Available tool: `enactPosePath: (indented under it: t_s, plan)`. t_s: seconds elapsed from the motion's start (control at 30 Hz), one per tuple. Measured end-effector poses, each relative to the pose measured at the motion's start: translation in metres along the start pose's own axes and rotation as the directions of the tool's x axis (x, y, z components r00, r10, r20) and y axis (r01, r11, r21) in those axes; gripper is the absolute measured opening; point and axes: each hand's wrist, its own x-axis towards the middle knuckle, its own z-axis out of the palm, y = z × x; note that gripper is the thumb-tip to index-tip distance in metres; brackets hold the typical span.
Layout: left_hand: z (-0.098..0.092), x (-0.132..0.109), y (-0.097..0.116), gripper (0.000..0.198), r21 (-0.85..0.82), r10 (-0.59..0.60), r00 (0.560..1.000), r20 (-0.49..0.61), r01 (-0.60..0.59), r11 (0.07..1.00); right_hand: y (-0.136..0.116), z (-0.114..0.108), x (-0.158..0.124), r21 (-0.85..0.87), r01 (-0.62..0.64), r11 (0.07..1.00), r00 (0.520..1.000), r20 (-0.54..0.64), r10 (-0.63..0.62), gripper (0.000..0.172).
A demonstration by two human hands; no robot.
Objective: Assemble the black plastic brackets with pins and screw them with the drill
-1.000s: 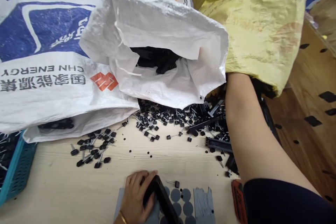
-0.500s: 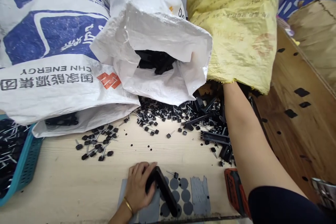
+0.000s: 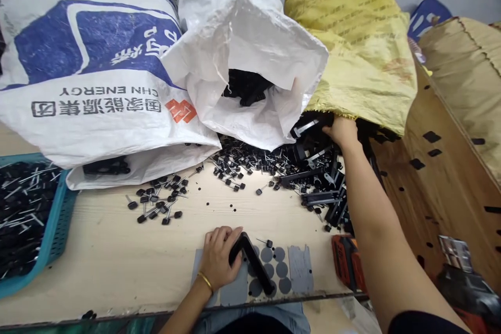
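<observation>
My left hand [image 3: 222, 254] is closed around one arm of a black L-shaped plastic bracket [image 3: 256, 263] near the table's front edge. The bracket's other arm slants over grey round pads [image 3: 281, 270]. A small black-headed screw [image 3: 269, 243] lies just beyond it. At the mouth of the yellow woven sack [image 3: 352, 62] is my right hand [image 3: 342, 130]. Its thumb side shows, but the sack's edge and dark parts hide most of the fingers. Black plastic parts [image 3: 321, 198] are heaped below that hand.
Two white sacks [image 3: 97, 115] holding black parts stand at the back. Many black-headed screws [image 3: 162, 198] are scattered before them. A teal basket [image 3: 58, 229] of screws sits at left. A red and black tool battery [image 3: 346, 261] lies at right, near a wooden board [image 3: 415, 188].
My right hand has drawn partly back out of the yellow sack, so its wrist and thumb side now show. My left hand keeps the bracket in its grip. The camera view has shifted.
</observation>
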Motion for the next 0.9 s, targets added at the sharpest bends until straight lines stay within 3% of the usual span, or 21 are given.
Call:
enactPosePath:
  t_s: [0.17,0.33,0.5,0.6,0.67,0.7,0.73,0.8,0.87,0.9]
  plan:
    - [-0.001,0.000,0.001,0.045,-0.028,-0.028,1.000,0.002,0.028,0.999,0.013,-0.010,-0.067,-0.040,-0.159,0.987,0.985,0.058,0.161,0.074]
    - [-0.003,0.002,0.002,0.044,0.014,-0.034,0.999,0.008,0.034,0.999,0.041,-0.006,-0.108,0.085,-0.174,0.981,0.982,0.084,0.167,0.054]
    - [-0.006,0.000,0.000,0.048,0.066,-0.061,0.997,0.055,0.057,0.996,0.035,-0.033,-0.152,0.141,-0.324,0.936,0.922,-0.175,0.345,0.044]
    - [-0.012,-0.003,-0.003,0.056,0.011,-0.046,0.998,0.037,0.045,0.999,0.015,-0.053,-0.200,0.200,-0.078,0.977,0.973,-0.199,0.119,0.046]
    - [-0.017,-0.002,-0.001,0.059,-0.024,0.053,0.998,0.044,-0.052,0.998,-0.001,-0.053,-0.236,0.212,0.125,0.969,0.990,-0.089,-0.108,0.051]
    - [-0.019,-0.001,0.003,0.059,-0.029,0.144,0.986,0.081,-0.142,0.989,-0.010,-0.048,-0.254,0.207,0.219,0.953,0.975,-0.018,-0.220,0.052]
    - [-0.020,0.002,0.007,0.058,-0.031,0.251,0.957,0.143,-0.250,0.968,-0.018,-0.039,-0.270,0.194,0.310,0.931,0.945,0.045,-0.324,0.051]
    - [-0.019,0.009,0.019,0.052,-0.027,0.428,0.850,0.308,-0.442,0.897,-0.033,-0.015,-0.297,0.156,0.467,0.871,0.867,0.113,-0.485,0.042]
    - [-0.015,0.015,0.029,0.035,0.013,0.464,0.764,0.448,-0.525,0.851,-0.042,0.012,-0.315,0.121,0.552,0.825,0.818,0.114,-0.564,0.032]
    - [-0.014,0.018,0.032,0.026,0.054,0.434,0.754,0.492,-0.524,0.850,-0.044,0.024,-0.322,0.113,0.562,0.819,0.813,0.104,-0.573,0.030]
